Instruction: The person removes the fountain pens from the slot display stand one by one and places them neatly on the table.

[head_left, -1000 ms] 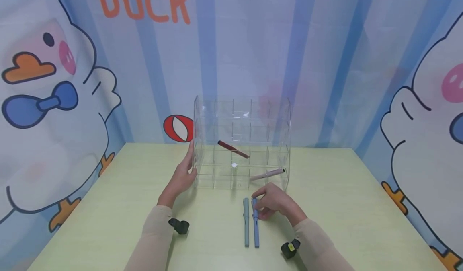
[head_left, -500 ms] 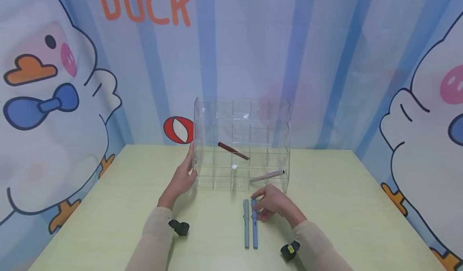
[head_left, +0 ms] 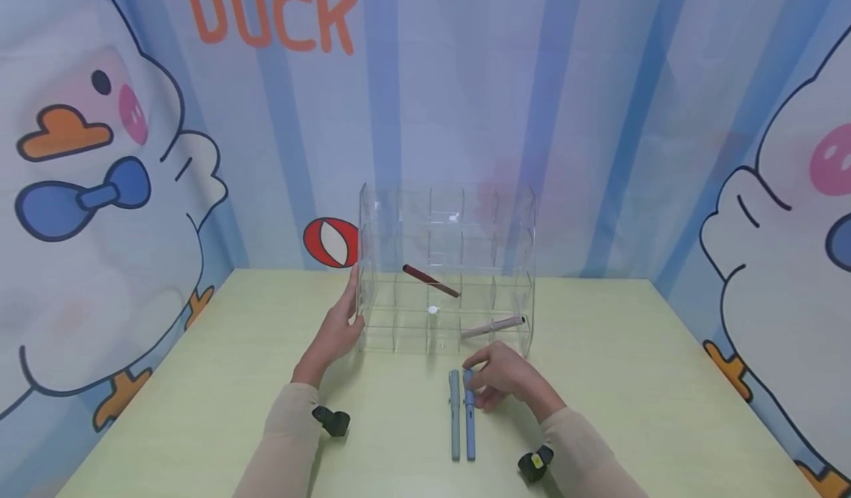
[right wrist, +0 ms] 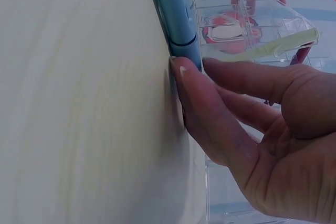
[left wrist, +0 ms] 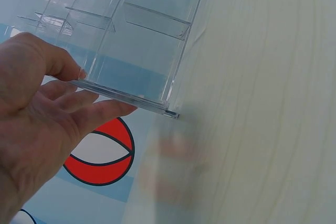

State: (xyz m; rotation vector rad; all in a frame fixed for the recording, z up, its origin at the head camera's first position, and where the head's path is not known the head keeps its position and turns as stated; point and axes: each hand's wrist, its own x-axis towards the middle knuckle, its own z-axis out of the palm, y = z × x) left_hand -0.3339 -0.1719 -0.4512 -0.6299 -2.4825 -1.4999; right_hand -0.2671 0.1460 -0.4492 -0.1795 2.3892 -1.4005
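A clear acrylic rack with many small compartments stands upright at the table's back. My left hand holds its left side panel, thumb on one face and fingers on the other, as the left wrist view shows. A blue pen lies on the table in front of the rack, and my right hand pinches its far end between thumb and fingertips. Just left of it, a grey-green pen lies nearly parallel. Inside the rack, a dark red pen and a pale pink pen lean at a slant.
The pale wooden table reaches back to a blue striped cloth printed with ducks and a red ball. A small white round spot shows low in the rack. Black wrist cameras sit on both sleeves.
The blue pen has turned slightly under my right fingers and lies more nearly parallel to the grey-green pen. My left hand stays on the rack. The head view has tilted a little.
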